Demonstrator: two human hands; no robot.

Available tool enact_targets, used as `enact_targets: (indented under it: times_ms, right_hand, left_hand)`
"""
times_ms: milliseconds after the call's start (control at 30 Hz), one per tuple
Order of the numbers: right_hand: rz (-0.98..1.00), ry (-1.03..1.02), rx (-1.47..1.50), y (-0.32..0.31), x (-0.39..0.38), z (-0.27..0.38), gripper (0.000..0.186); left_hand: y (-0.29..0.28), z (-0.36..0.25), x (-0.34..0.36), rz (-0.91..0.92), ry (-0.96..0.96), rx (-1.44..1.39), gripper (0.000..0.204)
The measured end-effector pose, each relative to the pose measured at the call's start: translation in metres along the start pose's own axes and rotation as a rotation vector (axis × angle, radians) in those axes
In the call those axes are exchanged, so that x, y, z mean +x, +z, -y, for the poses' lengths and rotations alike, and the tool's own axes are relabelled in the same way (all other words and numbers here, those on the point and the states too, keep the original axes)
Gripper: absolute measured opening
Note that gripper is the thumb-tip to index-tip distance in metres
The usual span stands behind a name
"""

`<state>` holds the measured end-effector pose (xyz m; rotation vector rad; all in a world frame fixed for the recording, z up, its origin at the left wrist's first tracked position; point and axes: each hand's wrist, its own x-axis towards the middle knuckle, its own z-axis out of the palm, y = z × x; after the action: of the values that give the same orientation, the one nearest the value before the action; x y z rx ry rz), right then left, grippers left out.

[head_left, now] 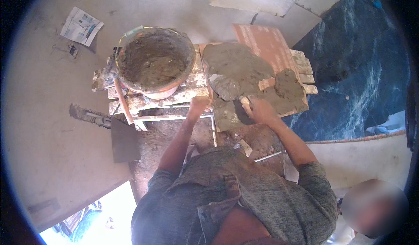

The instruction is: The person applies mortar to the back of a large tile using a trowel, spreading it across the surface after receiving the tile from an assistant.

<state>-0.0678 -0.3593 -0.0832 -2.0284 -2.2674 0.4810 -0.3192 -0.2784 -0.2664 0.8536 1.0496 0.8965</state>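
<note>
A reddish tile (pixel 267 44) lies on the wooden bench, much of it under wet grey mortar (pixel 235 64). My right hand (pixel 262 111) is wrapped round the wooden handle of a trowel (pixel 245 104). Its dark blade is against the mortar at the near part of the tile and partly hidden. At the tile's near left edge, my left hand (pixel 200 104) is closed, with its fingers at that edge. A wide bucket (pixel 174 86) with mortar inside, its inner wall coated, stands to the left of the tile.
Wooden planks (pixel 309 66) form the bench top. A wooden-handled tool (pixel 122 100) leans by the bucket. Nearby at left is a dark grey flat plate (pixel 125 139). Blue marbled panelling (pixel 362 70) covers the right side. Another person (pixel 373 208) is at lower right.
</note>
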Motion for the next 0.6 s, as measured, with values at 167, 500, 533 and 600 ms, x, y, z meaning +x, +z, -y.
enact_targets:
  times_ms: [167,500,533,600]
  right_hand:
    - [-0.104,-0.012,-0.031,-0.011,0.018,0.005,0.038]
    - [0.175,0.136,0.416,-0.068,0.183,0.005,0.041]
    - [0.204,0.151,0.428,-0.065,0.203,0.0,0.042]
    - [0.253,0.163,0.341,-0.067,0.226,0.007,0.041]
  left_hand:
    - [0.001,0.001,0.0,-0.004,-0.022,-0.045,0.016]
    - [0.007,-0.006,-0.002,-0.008,-0.016,0.021,0.013]
    - [0.006,-0.004,-0.001,-0.005,-0.007,0.024,0.013]
    - [0.008,-0.003,-0.002,-0.028,-0.015,0.017,0.012]
